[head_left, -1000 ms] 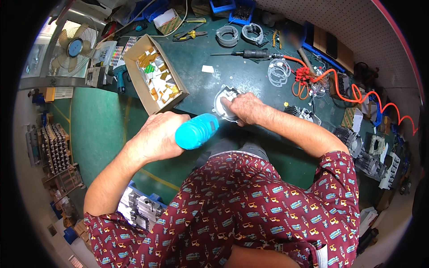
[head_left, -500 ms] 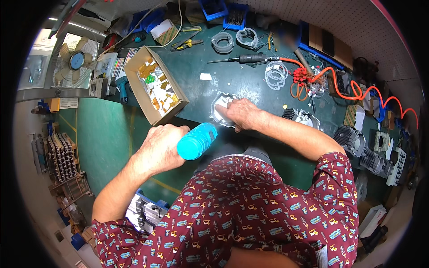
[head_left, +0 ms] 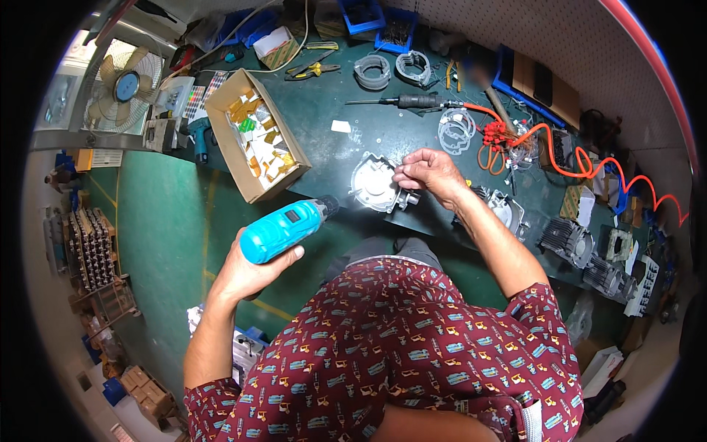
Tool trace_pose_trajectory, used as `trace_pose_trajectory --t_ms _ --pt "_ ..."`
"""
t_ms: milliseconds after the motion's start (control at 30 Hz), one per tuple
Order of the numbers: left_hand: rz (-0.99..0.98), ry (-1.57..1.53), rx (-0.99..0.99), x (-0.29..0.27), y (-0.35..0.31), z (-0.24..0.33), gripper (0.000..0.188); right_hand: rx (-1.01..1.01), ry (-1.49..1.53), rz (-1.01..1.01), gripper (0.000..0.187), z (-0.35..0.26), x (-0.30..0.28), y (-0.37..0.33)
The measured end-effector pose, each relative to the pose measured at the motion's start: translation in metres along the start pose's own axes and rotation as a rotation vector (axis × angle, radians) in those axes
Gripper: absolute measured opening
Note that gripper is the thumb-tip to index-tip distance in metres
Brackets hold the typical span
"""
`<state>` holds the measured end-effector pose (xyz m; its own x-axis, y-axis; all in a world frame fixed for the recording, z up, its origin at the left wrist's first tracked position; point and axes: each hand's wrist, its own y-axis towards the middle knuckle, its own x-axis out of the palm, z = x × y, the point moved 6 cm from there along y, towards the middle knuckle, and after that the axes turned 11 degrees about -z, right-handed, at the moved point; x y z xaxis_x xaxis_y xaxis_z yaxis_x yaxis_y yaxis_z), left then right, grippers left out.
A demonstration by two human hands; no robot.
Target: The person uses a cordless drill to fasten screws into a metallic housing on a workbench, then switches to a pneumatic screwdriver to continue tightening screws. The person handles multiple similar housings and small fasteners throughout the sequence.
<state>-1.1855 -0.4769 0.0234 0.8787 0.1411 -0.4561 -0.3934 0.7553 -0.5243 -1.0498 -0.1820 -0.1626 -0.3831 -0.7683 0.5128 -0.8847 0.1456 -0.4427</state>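
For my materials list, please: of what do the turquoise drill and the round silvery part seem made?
The turquoise drill: likely plastic, smooth and slightly glossy, with even colour and soft highlights. The round silvery part: probably cast metal, satin-looking, judging by its grey sheen and uneven rim.

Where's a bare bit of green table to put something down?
One bare patch of green table lies between the cardboard box, yellow-handled pliers and small white label. Another, with some specks, lies between the long black tool and round metal part. It's crowded on the right: orange hose, red-handled scissors, tangled wires.
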Motion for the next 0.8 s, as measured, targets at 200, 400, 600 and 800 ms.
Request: trace_pose_trajectory --t_ms 200,400,600,800 --pt "0.027 -0.396 -0.033 0.008 -0.006 -0.035 0.042 -0.031 0.112 0.036 0.02 0.009 0.011 0.002" --pt "0.04 -0.49 0.008 0.012 -0.001 -0.036 0.041 -0.024 0.222 -0.058 0.023 0.011 0.019 0.003" --pt "-0.013 -0.569 0.015 0.014 0.004 -0.041 0.033 -0.044 0.204 -0.117 0.023 0.006 0.026 0.004" --pt "-0.028 -0.66 -0.014 0.012 0.002 -0.046 0.033 -0.037 0.002 -0.16 0.023 -0.006 0.031 0.003"
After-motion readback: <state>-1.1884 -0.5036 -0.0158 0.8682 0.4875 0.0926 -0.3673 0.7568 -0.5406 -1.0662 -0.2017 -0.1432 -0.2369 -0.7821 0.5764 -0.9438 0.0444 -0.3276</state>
